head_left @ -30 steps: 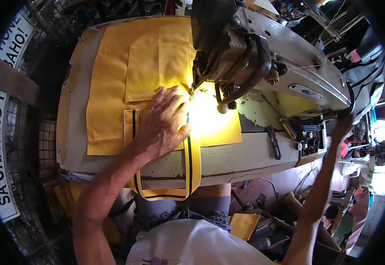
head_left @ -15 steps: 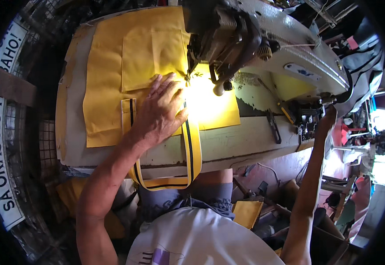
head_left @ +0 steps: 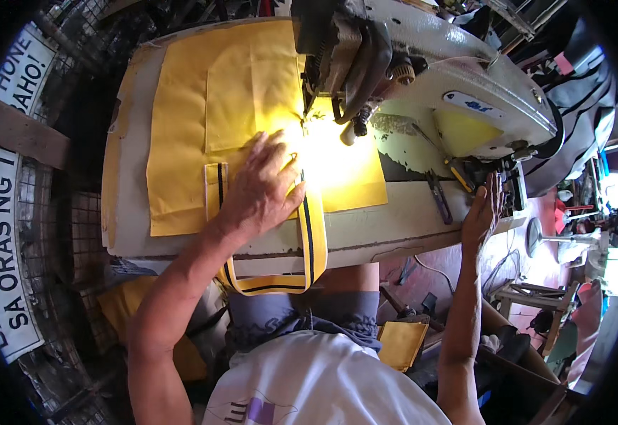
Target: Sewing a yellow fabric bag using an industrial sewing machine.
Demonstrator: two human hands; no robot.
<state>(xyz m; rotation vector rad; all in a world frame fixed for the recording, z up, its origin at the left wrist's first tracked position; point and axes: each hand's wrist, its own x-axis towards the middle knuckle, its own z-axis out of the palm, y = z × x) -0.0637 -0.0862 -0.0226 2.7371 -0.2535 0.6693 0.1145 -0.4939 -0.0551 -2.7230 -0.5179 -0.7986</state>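
Note:
A yellow fabric panel with a square patch of the same fabric lies on the sewing machine bed, running under the needle area, where lamp glare hides detail. My left hand rests palm down on the panel just left of the needle, fingers stretched out. Beside and beneath it runs a yellow strap with a dark stripe, looping over the table's front edge. My right hand is off the fabric, at the right end of the table near the machine's dark metal parts, its fingers straight and nothing visible in them.
Dark-handled thread snips and a yellow-handled tool lie right of the panel. Folded yellow pieces sit below the table, more yellow fabric at lower left. A wire mesh wall with white signs stands at the left.
My right hand has come down and left from the handwheel side at the machine's right end. My left hand stays on the fabric; the whole view has shifted slightly.

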